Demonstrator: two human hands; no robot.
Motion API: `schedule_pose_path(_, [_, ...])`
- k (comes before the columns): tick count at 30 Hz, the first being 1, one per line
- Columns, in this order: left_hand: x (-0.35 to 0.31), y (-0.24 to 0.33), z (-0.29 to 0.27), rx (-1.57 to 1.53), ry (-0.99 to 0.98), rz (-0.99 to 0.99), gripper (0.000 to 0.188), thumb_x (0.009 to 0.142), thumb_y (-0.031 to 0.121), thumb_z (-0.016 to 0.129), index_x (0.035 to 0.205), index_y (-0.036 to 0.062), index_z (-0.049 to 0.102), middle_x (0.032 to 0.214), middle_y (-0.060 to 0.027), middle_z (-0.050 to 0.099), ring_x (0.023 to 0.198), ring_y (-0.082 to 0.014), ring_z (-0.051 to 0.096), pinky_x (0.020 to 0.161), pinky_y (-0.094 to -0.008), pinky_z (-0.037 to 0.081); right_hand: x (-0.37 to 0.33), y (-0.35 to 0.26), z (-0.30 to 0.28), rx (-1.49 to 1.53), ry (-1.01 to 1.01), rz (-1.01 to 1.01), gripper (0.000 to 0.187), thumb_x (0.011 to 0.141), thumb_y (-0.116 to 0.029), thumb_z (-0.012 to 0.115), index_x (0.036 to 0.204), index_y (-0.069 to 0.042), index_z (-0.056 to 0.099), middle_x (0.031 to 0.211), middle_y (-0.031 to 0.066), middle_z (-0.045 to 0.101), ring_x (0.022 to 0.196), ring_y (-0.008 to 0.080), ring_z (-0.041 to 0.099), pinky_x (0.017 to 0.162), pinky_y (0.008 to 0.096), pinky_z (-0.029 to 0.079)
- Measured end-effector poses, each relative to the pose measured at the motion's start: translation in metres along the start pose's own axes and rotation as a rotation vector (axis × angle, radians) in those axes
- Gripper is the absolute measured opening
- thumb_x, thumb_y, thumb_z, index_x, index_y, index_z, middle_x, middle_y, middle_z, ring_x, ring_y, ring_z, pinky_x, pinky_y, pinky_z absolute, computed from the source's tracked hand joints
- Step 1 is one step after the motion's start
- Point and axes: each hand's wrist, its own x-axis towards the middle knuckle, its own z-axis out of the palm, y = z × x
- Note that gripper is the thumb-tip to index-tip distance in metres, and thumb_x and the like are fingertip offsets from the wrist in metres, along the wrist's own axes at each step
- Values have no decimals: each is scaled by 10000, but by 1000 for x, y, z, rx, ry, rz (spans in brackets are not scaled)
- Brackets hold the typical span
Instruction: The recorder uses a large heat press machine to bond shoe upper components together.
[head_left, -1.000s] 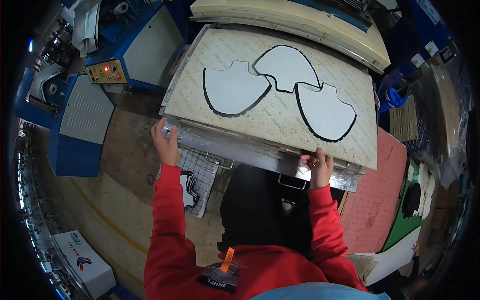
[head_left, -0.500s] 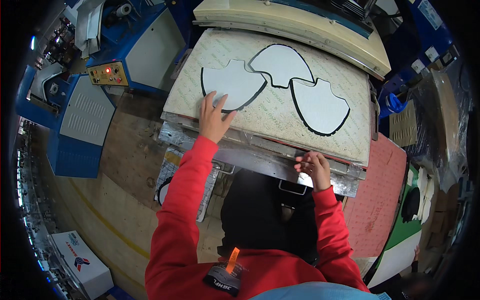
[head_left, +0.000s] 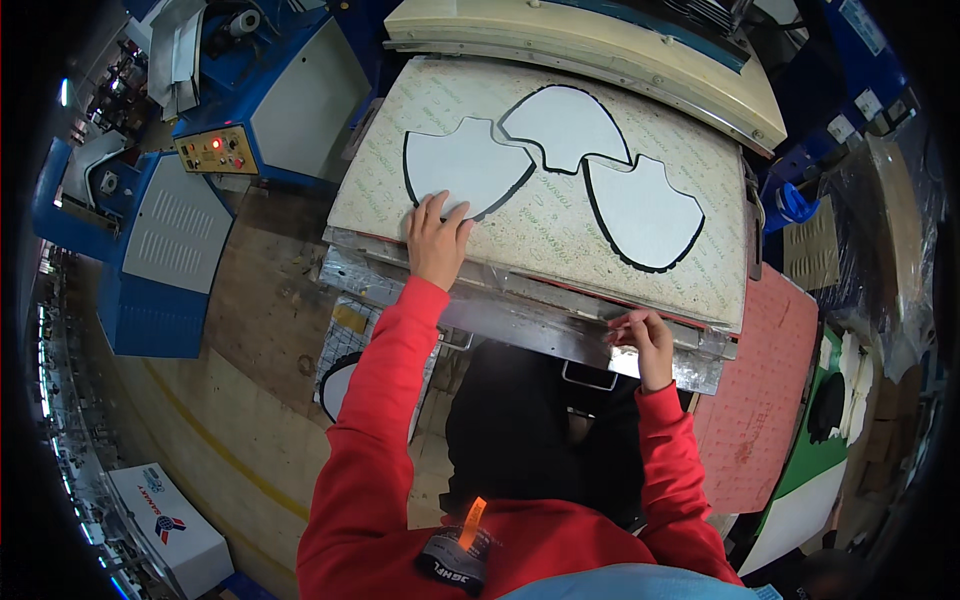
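On the pale, patterned board [head_left: 560, 240] of the press surface, three white cut pieces with dark edges lie side by side, and our left hand [head_left: 437, 243] rests flat at the lower edge of the nearest white piece [head_left: 462, 165], fingers spread and released, the fingertips just touching its dark rim rather than pinching it. Our right hand [head_left: 645, 338] sits well apart at the metal front rail [head_left: 520, 325] of the tray, fingers curled loosely at the edge; we cannot tell whether that grip holds anything. The middle piece [head_left: 562, 125] and the right piece [head_left: 640, 210] lie untouched, the middle one meeting both neighbours at its lower notch. Beyond the board rises the cream upper platen [head_left: 600, 50], and to the left stands a blue machine with a yellow control panel [head_left: 216, 150]. A red perforated mat [head_left: 760, 400] lies to the right. To handle the left piece well, we judge it best to keep the palm low and slide or press with flat fingers, so the thin sheet does not buckle or drag its neighbour out of place. The right hand should steady the rail without jolting it, and both hands should stay clear of the platen.
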Motion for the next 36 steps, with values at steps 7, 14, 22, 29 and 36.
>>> schedule_pose_path(7, [-1,-5,-4,16,-1,-42,267,814,246,620,1035,97,639,1180,-122,529,1130,-318,457,940,-469,347,23,-52,25,-540,255,-446,112,877,-77,561,948,3,593,837,91,616,739,175,598,689,274,478])
schedule_pose_path(14, [-2,-2,1,138,6,28,242,863,180,572,1073,74,633,1197,-132,536,1111,-331,494,959,-439,373,49,-27,14,-1294,257,-694,352,798,-190,643,1116,-62,563,1238,155,475,1185,352,413,979,436,349])
schedule_pose_path(22, [4,3,-6,75,-32,-15,184,843,138,580,995,56,643,1104,-93,571,1019,-286,537,867,-394,431,46,-28,5,-1354,381,-627,367,787,-223,656,1109,-70,568,1242,152,475,1182,343,416,972,442,344])
schedule_pose_path(29, [1,-9,-1,59,-21,-47,192,823,120,580,992,55,643,1115,-88,564,1037,-279,524,878,-399,415,50,-29,-9,-1342,416,-575,325,777,-202,657,1064,-70,582,1190,127,499,1147,322,438,935,435,360])
schedule_pose_path(36, [1,-1,-3,31,44,-13,144,833,88,568,933,46,663,1057,-75,591,967,-277,542,836,-376,440,47,-10,-12,-1365,512,-699,315,804,-169,613,1104,-80,575,1248,120,480,1191,311,415,982,432,313])
